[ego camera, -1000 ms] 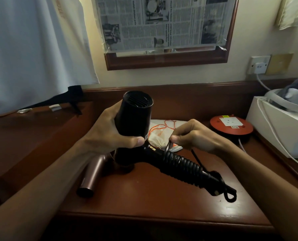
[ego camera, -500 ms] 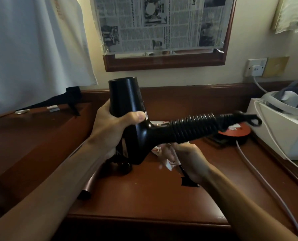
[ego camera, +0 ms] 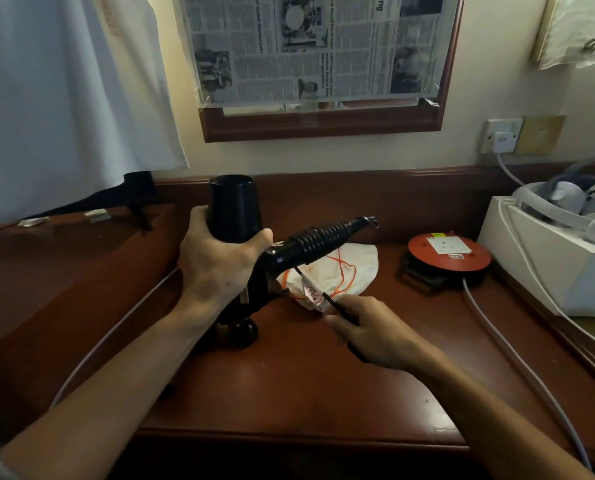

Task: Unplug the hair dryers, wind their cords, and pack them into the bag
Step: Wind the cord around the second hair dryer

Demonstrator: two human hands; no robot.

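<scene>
Nearest the front edge of the desk (ego camera: 289, 403), the right hand (ego camera: 375, 332) hovers low over the wood with its fingers curled around the free end of the black cord (ego camera: 330, 301); something dark shows under the palm, probably the plug, though it is too hidden to be sure. The cord runs up taut from that hand to the hair dryer (ego camera: 251, 244).

The left hand (ego camera: 216, 268) holds the dryer above the middle of the desk, fingers and thumb clamped round its barrel, nozzle end up. The handle sticks out to the right, and most of the cord is already wound around it in tight coils.

The dryer looks rigid, smooth and moderately heavy, so the barrel or the wrapped handle gives the surest hold. The cord is thin and springy and will likely loosen unless its end is tucked in or kept pinched.

Beyond the hands, toward the back edge, lies a white drawstring bag (ego camera: 334, 275) with orange cord, soft and limp; its mouth will probably need spreading open. Near the back right corner sits a red cord reel (ego camera: 448, 254).
</scene>
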